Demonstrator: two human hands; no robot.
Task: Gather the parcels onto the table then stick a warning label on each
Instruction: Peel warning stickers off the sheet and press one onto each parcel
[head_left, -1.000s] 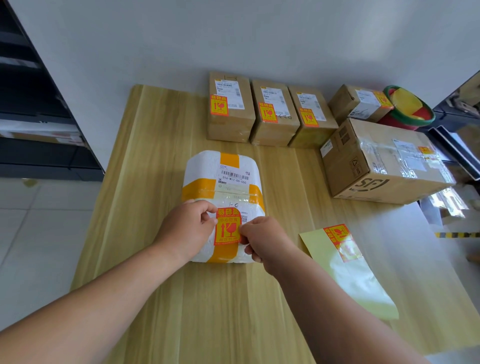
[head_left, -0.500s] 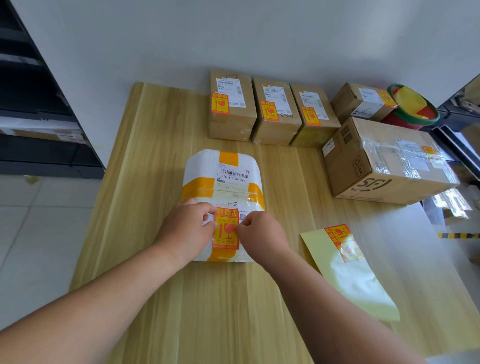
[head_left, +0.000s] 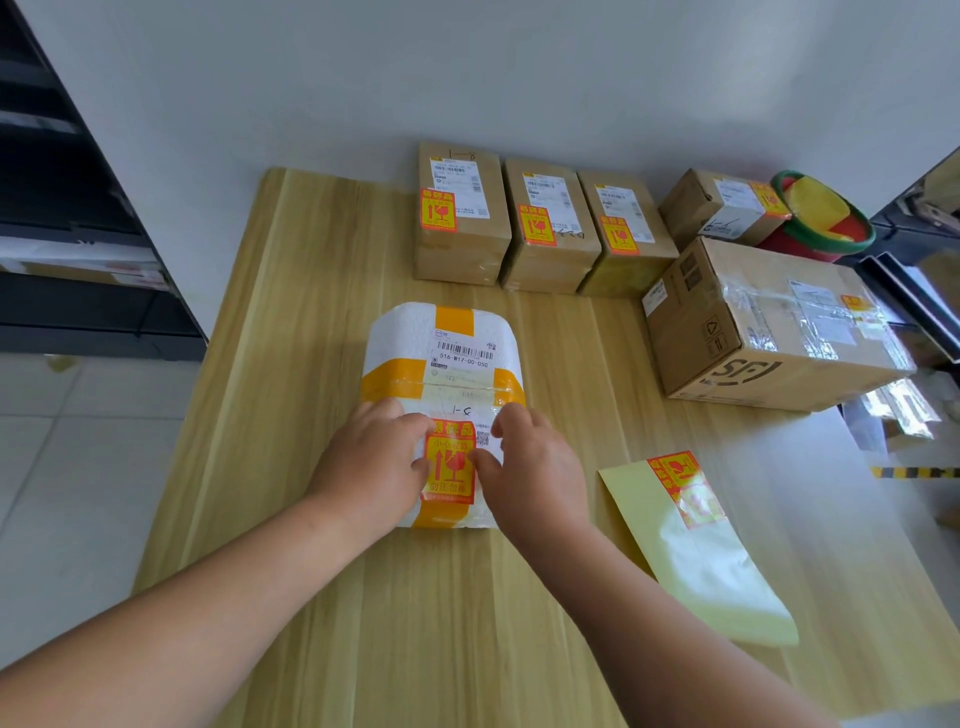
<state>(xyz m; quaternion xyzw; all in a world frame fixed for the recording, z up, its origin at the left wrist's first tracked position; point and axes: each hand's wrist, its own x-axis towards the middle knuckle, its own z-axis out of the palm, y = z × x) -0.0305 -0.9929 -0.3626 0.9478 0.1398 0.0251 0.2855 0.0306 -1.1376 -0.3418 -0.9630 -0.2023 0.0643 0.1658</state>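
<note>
Left hand (head_left: 371, 462) and right hand (head_left: 535, 467) have released their pinch; opened fingers now press the label (head_left: 451, 470) flat on the mid-table parcel (head_left: 441, 338), gripping nothing. Label judged stuck.

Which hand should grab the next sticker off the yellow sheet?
Probably the right hand: the glossy yellow backing sheet with its red-and-orange warning sticker lies beside it; the left hand is farther away.

Left grip (head_left: 371, 462), right grip (head_left: 535, 467), both forearms (head_left: 208, 597) — bare, seemingly smooth throughout.
</note>
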